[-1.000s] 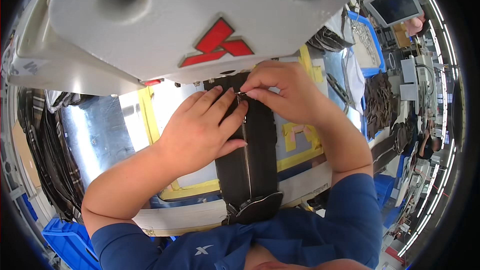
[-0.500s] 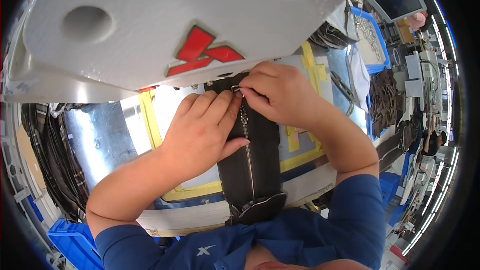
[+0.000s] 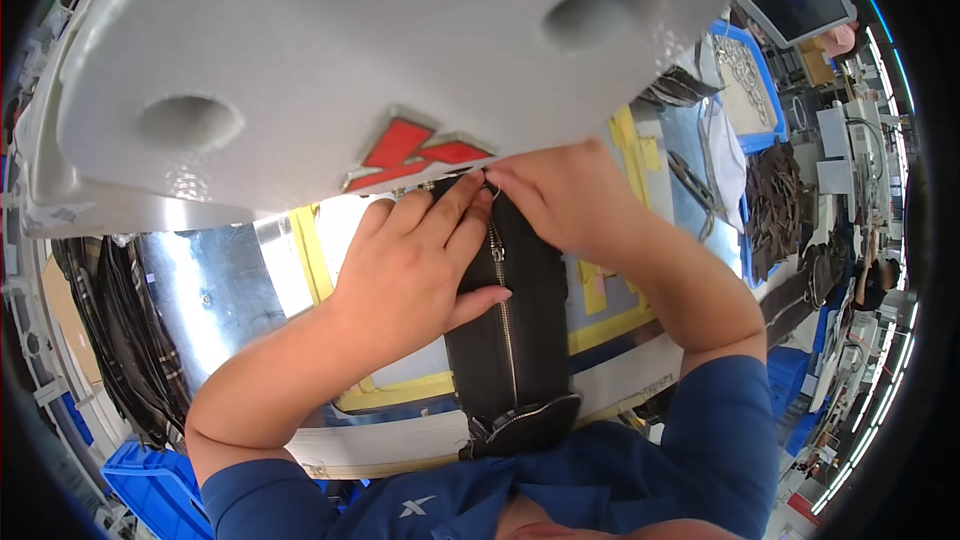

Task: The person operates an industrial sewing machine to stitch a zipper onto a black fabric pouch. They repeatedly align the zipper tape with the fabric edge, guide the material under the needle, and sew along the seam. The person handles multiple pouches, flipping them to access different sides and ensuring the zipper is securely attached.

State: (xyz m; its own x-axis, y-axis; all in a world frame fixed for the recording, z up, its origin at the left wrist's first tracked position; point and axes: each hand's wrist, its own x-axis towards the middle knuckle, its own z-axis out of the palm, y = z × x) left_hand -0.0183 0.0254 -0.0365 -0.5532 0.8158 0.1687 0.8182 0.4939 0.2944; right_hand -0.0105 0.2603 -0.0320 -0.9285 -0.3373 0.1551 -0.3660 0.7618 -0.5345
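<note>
A long black fabric piece with a metal zipper [image 3: 507, 340] down its middle lies beneath the grey sewing machine head [image 3: 400, 50]. My left hand [image 3: 410, 265] rests flat on the fabric left of the zipper, thumb out, fingertips beside the zipper's far end. There my right hand [image 3: 580, 202] is closed in a pinch; the machine head partly covers its far side. A thin, pale curved bit shows between the fingertips, too small to make out. The silver zipper slider [image 3: 498, 252] sits just below both hands. The needle area is hidden.
Yellow tape [image 3: 310, 255] frames the work plate. Black fabric pieces [image 3: 125, 330] hang at the left; a blue bin [image 3: 150, 485] stands below them. At the right are scissors-like metal tools [image 3: 692, 183], a blue tray [image 3: 745, 90] of metal parts and brown pieces [image 3: 775, 210].
The view has shifted slightly, so the machine head appears lower. My right hand has moved inward under the head's edge, and the small metal piece at its fingertips is now mostly hidden.
</note>
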